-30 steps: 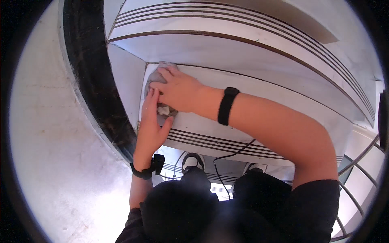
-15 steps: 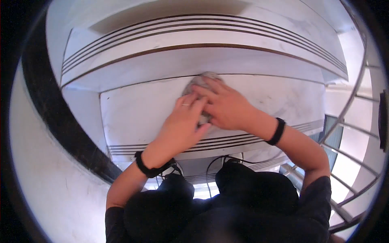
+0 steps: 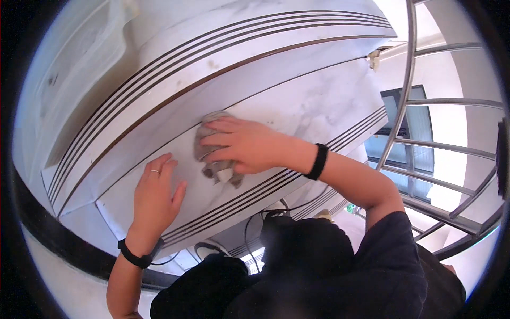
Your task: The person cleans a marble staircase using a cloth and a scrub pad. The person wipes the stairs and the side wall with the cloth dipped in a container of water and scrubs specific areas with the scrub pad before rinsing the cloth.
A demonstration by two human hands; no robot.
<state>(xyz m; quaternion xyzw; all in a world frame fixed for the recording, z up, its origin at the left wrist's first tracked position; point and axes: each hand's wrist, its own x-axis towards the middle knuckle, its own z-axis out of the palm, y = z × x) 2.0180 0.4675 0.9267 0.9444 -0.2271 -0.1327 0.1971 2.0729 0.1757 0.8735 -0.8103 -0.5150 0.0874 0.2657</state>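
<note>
A crumpled grey cloth lies on the white marbled stair tread, close to the foot of the riser behind it. My right hand covers the cloth from above, its fingers curved over the bundle and its palm side hidden. Part of the cloth sticks out below the fingers in loose folds. To the left, my left hand rests on or just over the same tread, apart from the cloth. Its fingers are stretched out, thumb away from them, and it holds nothing.
A higher step with dark grooved lines rises beyond the tread. Metal railing bars run along the right. A dark skirting band borders the left wall. Below the tread a thin black cable hangs near my legs.
My left hand has come off the right hand and cloth and moved down to the left. My right hand and the cloth now appear further left, and the whole view has turned.
</note>
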